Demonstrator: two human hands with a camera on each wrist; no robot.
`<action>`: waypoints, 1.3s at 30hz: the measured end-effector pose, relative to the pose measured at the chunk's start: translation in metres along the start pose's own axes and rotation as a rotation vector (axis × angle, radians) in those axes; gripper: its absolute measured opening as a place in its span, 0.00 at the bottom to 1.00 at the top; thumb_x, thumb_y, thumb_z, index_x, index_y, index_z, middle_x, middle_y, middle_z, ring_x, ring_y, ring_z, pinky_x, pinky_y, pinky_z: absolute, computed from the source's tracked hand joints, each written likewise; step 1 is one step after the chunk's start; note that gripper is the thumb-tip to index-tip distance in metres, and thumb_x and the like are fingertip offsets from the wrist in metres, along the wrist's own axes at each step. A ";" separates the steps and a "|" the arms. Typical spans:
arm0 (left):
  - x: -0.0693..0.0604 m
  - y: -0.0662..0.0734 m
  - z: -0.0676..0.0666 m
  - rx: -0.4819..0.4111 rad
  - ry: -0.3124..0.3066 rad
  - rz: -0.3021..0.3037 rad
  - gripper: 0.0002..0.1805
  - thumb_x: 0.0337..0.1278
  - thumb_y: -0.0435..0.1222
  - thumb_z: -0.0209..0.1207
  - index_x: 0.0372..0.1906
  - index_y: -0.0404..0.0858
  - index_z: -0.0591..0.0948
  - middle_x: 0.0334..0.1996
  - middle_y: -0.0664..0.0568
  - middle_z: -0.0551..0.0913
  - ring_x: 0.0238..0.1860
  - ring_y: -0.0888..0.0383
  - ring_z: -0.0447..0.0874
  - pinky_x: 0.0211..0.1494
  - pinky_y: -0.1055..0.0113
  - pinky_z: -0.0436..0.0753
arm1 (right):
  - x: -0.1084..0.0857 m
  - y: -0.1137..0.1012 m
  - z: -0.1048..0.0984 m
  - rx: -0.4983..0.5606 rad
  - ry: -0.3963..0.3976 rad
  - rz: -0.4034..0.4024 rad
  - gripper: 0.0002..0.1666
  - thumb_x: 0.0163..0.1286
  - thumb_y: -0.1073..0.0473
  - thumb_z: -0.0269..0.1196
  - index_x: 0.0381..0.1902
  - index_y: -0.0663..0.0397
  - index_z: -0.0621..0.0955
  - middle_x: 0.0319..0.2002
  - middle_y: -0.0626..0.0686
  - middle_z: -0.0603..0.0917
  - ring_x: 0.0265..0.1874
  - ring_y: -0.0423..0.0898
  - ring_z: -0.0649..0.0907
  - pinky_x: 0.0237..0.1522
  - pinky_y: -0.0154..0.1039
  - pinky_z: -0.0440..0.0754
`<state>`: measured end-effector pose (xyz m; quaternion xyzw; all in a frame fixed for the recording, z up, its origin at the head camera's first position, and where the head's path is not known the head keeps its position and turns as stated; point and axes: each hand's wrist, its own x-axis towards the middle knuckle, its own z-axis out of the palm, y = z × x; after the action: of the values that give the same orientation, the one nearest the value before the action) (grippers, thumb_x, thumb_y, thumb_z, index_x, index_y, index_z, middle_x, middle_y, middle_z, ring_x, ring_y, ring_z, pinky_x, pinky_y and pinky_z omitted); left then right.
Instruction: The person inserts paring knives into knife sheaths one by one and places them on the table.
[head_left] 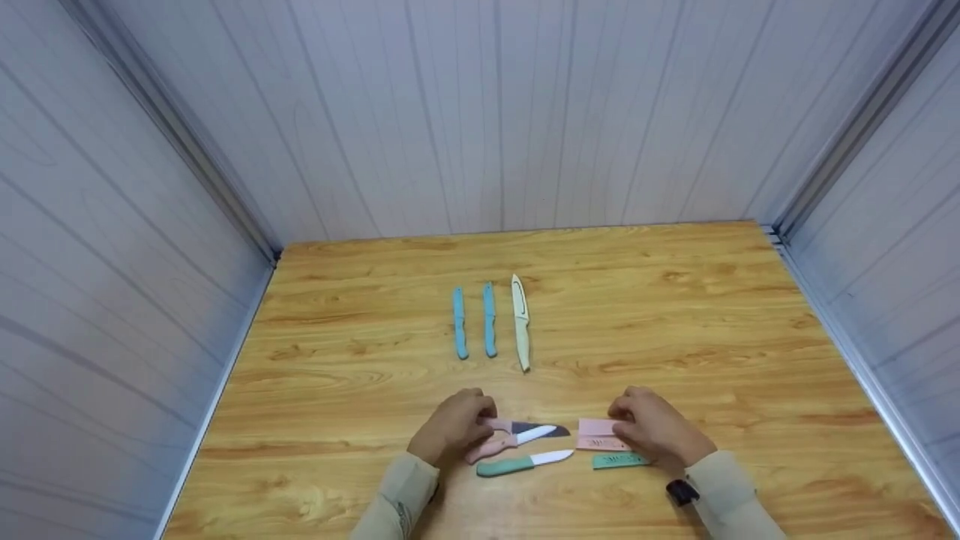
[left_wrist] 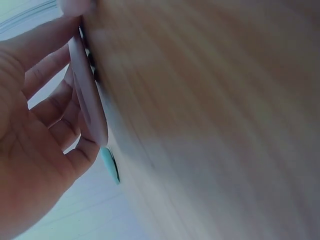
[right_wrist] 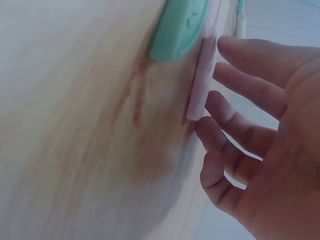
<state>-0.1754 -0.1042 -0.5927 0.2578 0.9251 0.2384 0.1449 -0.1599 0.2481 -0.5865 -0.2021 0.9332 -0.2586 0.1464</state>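
My left hand (head_left: pixel 454 427) grips the pink handle (left_wrist: pixel 89 90) of a dark-bladed knife (head_left: pixel 553 431) low over the table; fingers partly hide it. Close in front lie a pink knife (head_left: pixel 491 448) with a white blade and a green-handled knife (head_left: pixel 506 466), both pointing right. On the other side my right hand (head_left: pixel 664 429) has thumb and fingertips at the right end of a plain pink blade cover (head_left: pixel 595 427). Alongside is a printed pink cover (head_left: pixel 598 443). A green cover (right_wrist: pixel 177 32) lies nearest the front, its right end close under the hand.
Farther back, two blue sheathed knives (head_left: pixel 460 324) and a cream sheathed knife (head_left: pixel 521 324) lie in a row on the wooden table (head_left: pixel 337 315). Pale panel walls (head_left: pixel 480 120) stand at the back and both sides.
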 end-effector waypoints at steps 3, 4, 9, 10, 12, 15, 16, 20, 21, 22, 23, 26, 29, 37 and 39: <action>0.000 0.001 0.001 -0.011 0.000 -0.021 0.02 0.57 0.35 0.62 0.35 0.43 0.82 0.28 0.60 0.71 0.31 0.62 0.69 0.35 0.67 0.72 | 0.000 -0.002 0.002 -0.014 0.009 0.010 0.06 0.63 0.59 0.64 0.39 0.51 0.84 0.32 0.44 0.74 0.32 0.43 0.71 0.34 0.39 0.72; -0.001 0.001 0.001 -0.018 0.000 -0.029 0.02 0.57 0.35 0.62 0.35 0.43 0.82 0.28 0.60 0.71 0.31 0.62 0.69 0.35 0.67 0.72 | 0.000 -0.002 0.002 -0.015 0.010 0.010 0.06 0.63 0.59 0.64 0.38 0.51 0.84 0.32 0.44 0.74 0.32 0.43 0.71 0.34 0.39 0.72; -0.001 0.002 -0.001 -0.045 0.000 -0.053 0.02 0.57 0.34 0.61 0.36 0.42 0.80 0.28 0.59 0.71 0.31 0.61 0.69 0.35 0.67 0.72 | -0.001 -0.004 0.002 -0.028 0.011 0.013 0.05 0.63 0.59 0.65 0.38 0.50 0.83 0.33 0.44 0.74 0.33 0.43 0.71 0.35 0.41 0.72; -0.001 0.003 -0.002 -0.046 0.000 -0.054 0.03 0.58 0.34 0.61 0.36 0.42 0.80 0.28 0.59 0.71 0.31 0.61 0.69 0.35 0.67 0.72 | 0.000 -0.004 0.002 -0.030 0.014 0.011 0.05 0.63 0.59 0.65 0.38 0.50 0.83 0.33 0.44 0.74 0.33 0.42 0.71 0.36 0.41 0.72; -0.001 0.004 -0.005 -0.048 0.007 -0.048 0.03 0.58 0.34 0.61 0.36 0.42 0.79 0.29 0.59 0.71 0.31 0.61 0.69 0.36 0.67 0.73 | 0.000 -0.003 0.001 -0.033 0.021 0.012 0.05 0.63 0.59 0.65 0.38 0.49 0.83 0.33 0.43 0.74 0.33 0.42 0.71 0.36 0.42 0.73; 0.000 0.004 -0.006 -0.061 0.032 -0.010 0.03 0.58 0.32 0.61 0.36 0.40 0.78 0.29 0.58 0.73 0.31 0.61 0.70 0.36 0.66 0.74 | 0.000 -0.001 0.001 -0.048 0.035 -0.034 0.05 0.63 0.59 0.65 0.37 0.50 0.82 0.32 0.43 0.74 0.33 0.42 0.71 0.35 0.42 0.72; 0.000 0.004 -0.006 -0.066 0.036 -0.005 0.03 0.58 0.32 0.61 0.36 0.40 0.77 0.29 0.58 0.73 0.31 0.61 0.70 0.36 0.66 0.74 | 0.000 0.000 0.001 -0.053 0.037 -0.047 0.04 0.63 0.59 0.64 0.37 0.51 0.82 0.32 0.43 0.74 0.32 0.42 0.70 0.35 0.41 0.72; -0.001 0.002 -0.006 -0.093 0.029 -0.017 0.04 0.60 0.32 0.58 0.36 0.42 0.75 0.29 0.58 0.75 0.29 0.62 0.71 0.35 0.65 0.74 | 0.001 0.000 0.002 -0.051 0.027 -0.074 0.03 0.64 0.59 0.64 0.35 0.51 0.82 0.31 0.43 0.73 0.31 0.42 0.70 0.34 0.40 0.72; -0.002 0.001 -0.006 -0.095 0.027 -0.024 0.04 0.61 0.32 0.58 0.37 0.42 0.74 0.29 0.58 0.75 0.29 0.62 0.72 0.36 0.65 0.74 | 0.001 0.000 0.002 -0.047 0.024 -0.068 0.03 0.64 0.59 0.64 0.35 0.51 0.82 0.31 0.43 0.73 0.31 0.42 0.70 0.34 0.40 0.72; -0.002 0.001 -0.005 -0.094 0.027 -0.029 0.04 0.61 0.32 0.57 0.37 0.42 0.74 0.29 0.58 0.75 0.30 0.62 0.72 0.36 0.65 0.75 | 0.001 0.001 0.002 -0.044 0.020 -0.061 0.02 0.64 0.59 0.64 0.34 0.50 0.81 0.31 0.43 0.73 0.31 0.42 0.70 0.34 0.40 0.72; -0.002 0.000 -0.005 -0.092 0.028 -0.033 0.04 0.62 0.32 0.57 0.37 0.42 0.73 0.29 0.58 0.75 0.30 0.61 0.72 0.36 0.65 0.75 | 0.001 0.000 0.002 -0.037 0.016 -0.053 0.02 0.64 0.59 0.64 0.34 0.50 0.81 0.31 0.43 0.73 0.31 0.42 0.70 0.34 0.40 0.72; -0.003 -0.001 -0.005 -0.081 0.045 -0.038 0.04 0.63 0.32 0.56 0.38 0.42 0.73 0.30 0.57 0.75 0.31 0.61 0.73 0.37 0.64 0.75 | 0.001 0.000 0.002 -0.032 0.005 -0.025 0.02 0.63 0.59 0.64 0.34 0.49 0.81 0.31 0.43 0.73 0.32 0.42 0.71 0.35 0.41 0.73; -0.004 0.000 -0.006 -0.057 0.069 -0.036 0.03 0.63 0.32 0.55 0.39 0.42 0.73 0.32 0.56 0.76 0.32 0.60 0.74 0.38 0.63 0.76 | 0.000 -0.001 0.002 -0.030 -0.003 -0.002 0.03 0.62 0.58 0.65 0.34 0.48 0.81 0.31 0.42 0.73 0.32 0.41 0.71 0.37 0.42 0.74; -0.004 0.008 -0.010 0.104 0.183 0.029 0.06 0.66 0.36 0.55 0.39 0.39 0.81 0.31 0.54 0.77 0.35 0.57 0.76 0.40 0.62 0.77 | 0.002 -0.003 0.004 -0.024 -0.004 0.019 0.06 0.60 0.58 0.67 0.34 0.49 0.80 0.32 0.43 0.73 0.33 0.42 0.72 0.38 0.43 0.74; -0.005 0.009 -0.011 0.096 0.189 0.025 0.07 0.66 0.36 0.54 0.40 0.38 0.81 0.32 0.53 0.77 0.35 0.57 0.76 0.41 0.63 0.77 | 0.002 -0.004 0.004 0.004 -0.012 0.044 0.06 0.61 0.59 0.67 0.32 0.48 0.78 0.31 0.43 0.73 0.32 0.42 0.72 0.36 0.42 0.73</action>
<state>-0.1720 -0.1040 -0.5785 0.2524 0.9416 0.2188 0.0416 -0.1591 0.2422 -0.5882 -0.1826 0.9360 -0.2559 0.1581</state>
